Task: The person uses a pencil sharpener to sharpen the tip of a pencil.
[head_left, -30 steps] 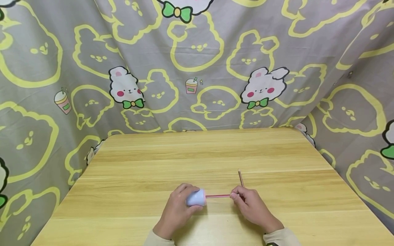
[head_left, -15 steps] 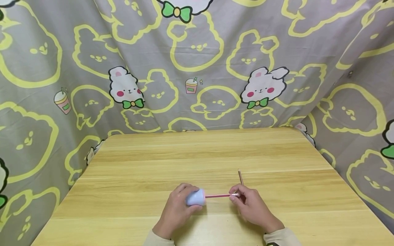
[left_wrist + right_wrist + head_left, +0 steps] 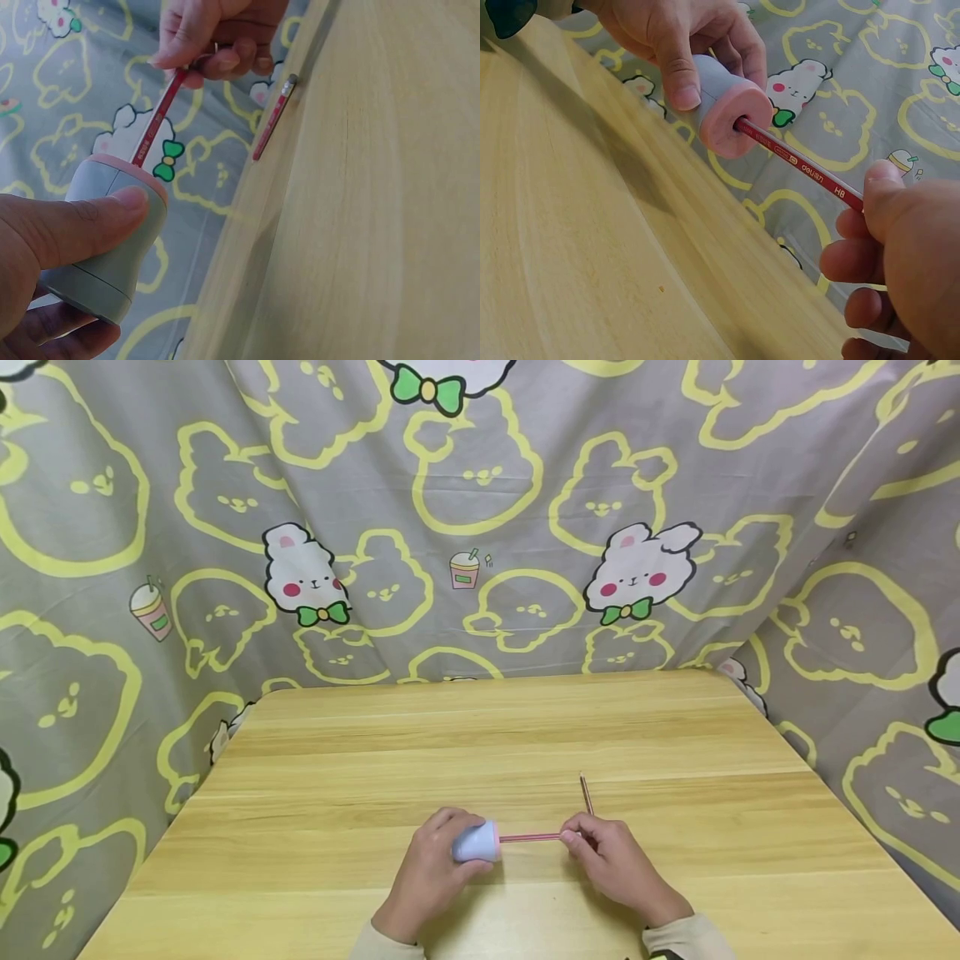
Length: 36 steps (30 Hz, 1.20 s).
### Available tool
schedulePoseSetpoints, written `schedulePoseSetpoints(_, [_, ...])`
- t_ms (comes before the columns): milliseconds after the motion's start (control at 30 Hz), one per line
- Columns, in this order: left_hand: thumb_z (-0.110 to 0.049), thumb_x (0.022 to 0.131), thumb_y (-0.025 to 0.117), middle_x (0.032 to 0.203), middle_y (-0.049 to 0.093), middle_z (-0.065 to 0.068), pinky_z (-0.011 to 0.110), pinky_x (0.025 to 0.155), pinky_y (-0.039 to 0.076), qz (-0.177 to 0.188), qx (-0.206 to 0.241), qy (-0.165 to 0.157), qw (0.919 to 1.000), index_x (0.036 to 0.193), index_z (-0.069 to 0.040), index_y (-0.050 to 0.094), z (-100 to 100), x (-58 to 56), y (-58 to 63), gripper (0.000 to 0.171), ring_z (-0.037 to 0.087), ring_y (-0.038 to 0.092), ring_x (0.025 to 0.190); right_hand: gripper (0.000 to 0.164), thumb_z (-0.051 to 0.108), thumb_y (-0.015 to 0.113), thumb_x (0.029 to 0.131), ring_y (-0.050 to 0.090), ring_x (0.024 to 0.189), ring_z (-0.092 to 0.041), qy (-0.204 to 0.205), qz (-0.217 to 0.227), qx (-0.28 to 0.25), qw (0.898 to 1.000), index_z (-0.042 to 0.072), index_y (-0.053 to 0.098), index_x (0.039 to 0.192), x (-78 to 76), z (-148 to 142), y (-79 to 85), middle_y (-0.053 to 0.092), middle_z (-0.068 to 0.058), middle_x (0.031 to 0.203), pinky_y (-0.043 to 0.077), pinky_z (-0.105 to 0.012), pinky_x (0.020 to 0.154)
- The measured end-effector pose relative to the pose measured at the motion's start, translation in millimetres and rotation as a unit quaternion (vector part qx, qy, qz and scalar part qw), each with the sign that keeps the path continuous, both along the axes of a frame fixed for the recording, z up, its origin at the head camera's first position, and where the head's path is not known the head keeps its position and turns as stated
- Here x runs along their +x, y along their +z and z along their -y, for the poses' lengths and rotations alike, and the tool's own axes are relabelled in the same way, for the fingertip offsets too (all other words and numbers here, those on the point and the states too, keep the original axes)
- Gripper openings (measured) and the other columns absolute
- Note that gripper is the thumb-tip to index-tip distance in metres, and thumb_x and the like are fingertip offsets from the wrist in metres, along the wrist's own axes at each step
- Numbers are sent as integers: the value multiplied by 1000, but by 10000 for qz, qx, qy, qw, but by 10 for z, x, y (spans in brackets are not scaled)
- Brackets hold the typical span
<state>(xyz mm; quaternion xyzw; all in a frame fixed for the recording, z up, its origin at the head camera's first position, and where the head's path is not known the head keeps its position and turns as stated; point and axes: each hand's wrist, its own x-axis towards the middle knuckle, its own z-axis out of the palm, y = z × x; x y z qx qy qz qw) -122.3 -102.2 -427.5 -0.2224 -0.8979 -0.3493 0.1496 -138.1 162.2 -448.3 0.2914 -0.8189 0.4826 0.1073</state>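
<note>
Partly covered by the right hand (image 3: 615,864) in the head view, lying on the table (image 3: 375,752) — a second pencil (image 3: 586,794), also red. Behind and at both sides, a grey cloth (image 3: 517,643), softly creased, printed with yellow outlines and white bow-tied animals. Clamped in the left hand (image 3: 438,864), over the table: a smooth, waisted blue-grey sharpener (image 3: 476,842) with a rounded pink end. Pinched in the right hand, apart from the left — a slim pencil marked HB (image 3: 529,837), far end hidden inside the sharpener's hole. Below, pale wood grain.
</note>
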Motion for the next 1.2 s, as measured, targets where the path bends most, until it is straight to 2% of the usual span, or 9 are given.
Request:
schedulePoseSetpoints(167, [-12, 66, 89, 107, 63, 7, 34, 72, 56, 65, 11, 8, 10000, 107, -7, 68, 2, -2, -7, 45, 25, 63, 93, 15, 6, 57, 97, 39, 53, 4, -3, 56, 14, 10000, 8, 64, 84, -2, 0, 8, 53, 3, 60, 37, -19, 41])
schedulePoseSetpoints(433, [-12, 67, 89, 107, 63, 7, 34, 73, 56, 65, 4, 15, 10000, 107, -7, 68, 3, 0, -12, 45, 25, 63, 93, 18, 5, 57, 97, 36, 52, 6, -57, 34, 90, 9999, 7, 64, 80, -7, -3, -12, 48, 11, 59, 37, -19, 41])
schedulePoseSetpoints(600, [-11, 66, 89, 106, 63, 6, 34, 72, 56, 27, 5, 33, 10000, 106, -7, 68, 1, 1, -13, 45, 24, 63, 92, 15, 5, 57, 97, 37, 52, 5, -109, 35, 81, 9999, 8, 68, 88, -4, 6, -7, 51, 8, 59, 38, -20, 41])
schedulePoseSetpoints(800, [-12, 66, 89, 106, 63, 6, 33, 71, 56, -36, -22, 14, 10000, 106, -8, 69, 1, -3, -14, 45, 24, 63, 91, 7, 4, 63, 93, 39, 54, 3, -61, 188, -96, 9998, 11, 63, 94, 14, 9, 14, 50, 12, 66, 37, -19, 43])
schedulePoseSetpoints(933, [-11, 67, 89, 106, 63, 6, 33, 71, 56, -27, -27, 14, 10000, 106, -8, 68, -2, -2, -11, 45, 24, 62, 91, 8, 5, 64, 92, 40, 56, 2, 16, 275, -127, 9995, 11, 61, 96, 32, 8, 30, 50, 12, 70, 38, -20, 44])
schedulePoseSetpoints(1200, [-11, 66, 89, 106, 63, 6, 34, 72, 56, 1, -2, 30, 10000, 106, -8, 69, -8, 5, -6, 44, 24, 63, 92, 4, 8, 60, 96, 41, 55, 1, -68, 424, 119, 9990, 10, 63, 92, 22, 2, 24, 49, 13, 65, 40, -21, 45])
